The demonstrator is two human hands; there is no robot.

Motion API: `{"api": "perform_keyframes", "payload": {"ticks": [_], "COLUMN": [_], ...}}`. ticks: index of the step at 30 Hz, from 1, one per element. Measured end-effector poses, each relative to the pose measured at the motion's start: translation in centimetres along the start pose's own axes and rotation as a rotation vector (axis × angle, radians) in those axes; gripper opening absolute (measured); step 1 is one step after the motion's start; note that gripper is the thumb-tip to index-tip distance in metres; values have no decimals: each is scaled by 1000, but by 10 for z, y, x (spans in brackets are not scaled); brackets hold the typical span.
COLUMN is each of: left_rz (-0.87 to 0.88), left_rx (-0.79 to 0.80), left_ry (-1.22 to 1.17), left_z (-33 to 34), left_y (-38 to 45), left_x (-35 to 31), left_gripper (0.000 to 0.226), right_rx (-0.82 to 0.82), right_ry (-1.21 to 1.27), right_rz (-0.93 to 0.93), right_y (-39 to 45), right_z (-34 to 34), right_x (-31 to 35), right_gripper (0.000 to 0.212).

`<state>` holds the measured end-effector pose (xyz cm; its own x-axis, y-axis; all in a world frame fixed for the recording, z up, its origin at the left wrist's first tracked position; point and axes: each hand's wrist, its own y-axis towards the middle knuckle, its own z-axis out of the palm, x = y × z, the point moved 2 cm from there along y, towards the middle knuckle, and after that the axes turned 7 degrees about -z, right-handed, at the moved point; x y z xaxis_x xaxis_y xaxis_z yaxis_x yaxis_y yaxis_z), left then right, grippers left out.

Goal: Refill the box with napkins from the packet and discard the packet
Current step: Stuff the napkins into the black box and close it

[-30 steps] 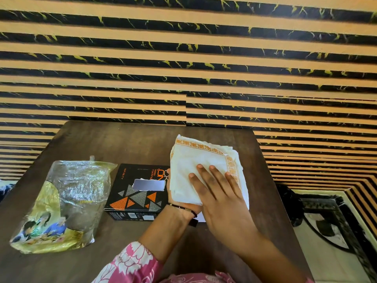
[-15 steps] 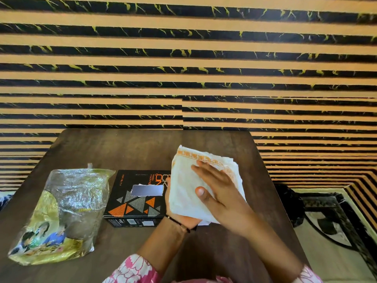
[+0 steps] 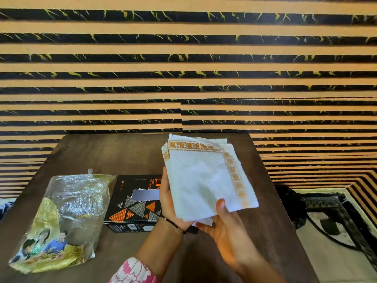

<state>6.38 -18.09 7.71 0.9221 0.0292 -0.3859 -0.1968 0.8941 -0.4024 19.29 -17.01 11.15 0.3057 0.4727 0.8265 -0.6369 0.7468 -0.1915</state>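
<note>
Gripping a stack of white paper napkins with orange patterned borders, the left hand and right hand held it above the dark wooden counter, just right of the black cardboard box; the crumpled clear-and-yellow plastic packet lay left of that box.

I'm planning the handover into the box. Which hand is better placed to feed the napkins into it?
Probably the left hand: it grips the napkin stack from behind, right beside the black box. The right hand only pinches the stack's lower edge, farther from the box.
</note>
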Motion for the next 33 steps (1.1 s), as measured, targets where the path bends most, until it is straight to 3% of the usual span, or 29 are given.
{"api": "perform_keyframes", "payload": {"ticks": [2,5,7,10,14,19,21,26,31,33], "left_rz": [-78,-145,-197,-240,-251,-294,-294,-202,-55,1], "left_rx": [159,189,275,328,197,117,49,-132,-110,-94], "left_ry": [-37,12,58,131,269,574,657,743,755,759], "left_z": [20,15,8,0,-12,-5,0,2,10,16], "left_y": [-9,-10,-10,-11,-9,-11,-9,-5,-10,-12], "left_x": [-5,-8,-12,-21,-28,-17,-12,-11,-18,-21], "left_gripper": [62,69,74,87,85,43,39,41,37,38], "right_rx": [-75,-112,-100,-81,-45,-53,-45,5,92,112], "right_ry": [90,153,192,143,-39,-211,-237,-262,-235,-172], "right_rz": [-84,-97,-80,-23,43,5,20,134,-29,48], "right_y": [8,12,16,16,17,22,27,36,39,43], "right_z": [-2,-13,-26,-42,-65,-72,-73,-82,-83,-87], "right_x": [6,19,23,37,44,47,49,47,62,57], "right_gripper": [80,33,26,33,48,33,35,50,66,86]}}
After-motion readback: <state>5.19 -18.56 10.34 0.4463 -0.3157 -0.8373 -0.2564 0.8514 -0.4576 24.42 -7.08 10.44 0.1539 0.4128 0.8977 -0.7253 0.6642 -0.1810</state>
